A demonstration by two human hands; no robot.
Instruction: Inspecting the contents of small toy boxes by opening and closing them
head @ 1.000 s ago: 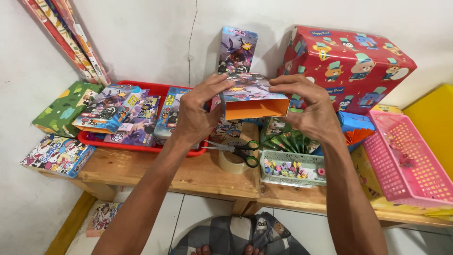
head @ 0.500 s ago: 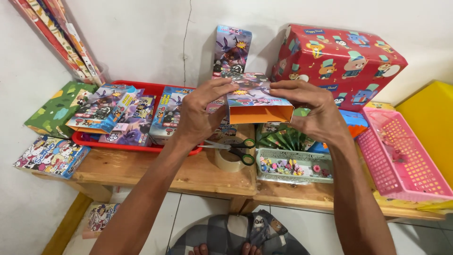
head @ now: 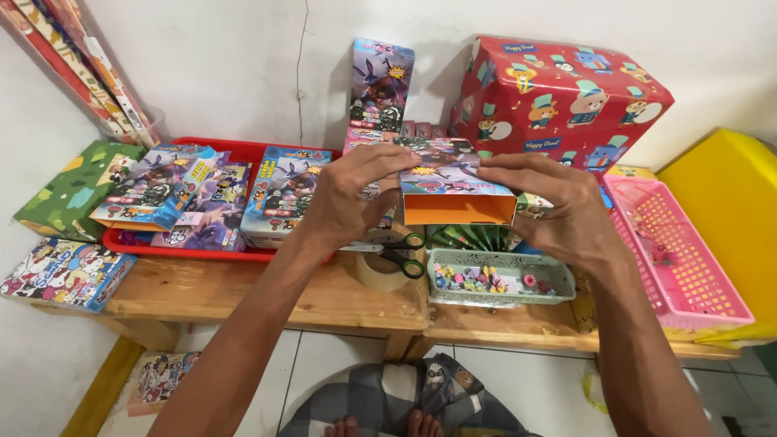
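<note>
Orange-ended cartoon-print box, red tray, pink basket, red bear-patterned wrapped parcel, green-handled scissors.

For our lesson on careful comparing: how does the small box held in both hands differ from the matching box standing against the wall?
The held box lies flat between the left hand and right hand; the standing box is upright on the bench by the wall. The held box has an open end showing a plain orange inside; the standing box shows only its printed front. The held box is gripped; the standing box is untouched. Both carry similar purple and blue cartoon printing.

Scissors on tape roll
</note>
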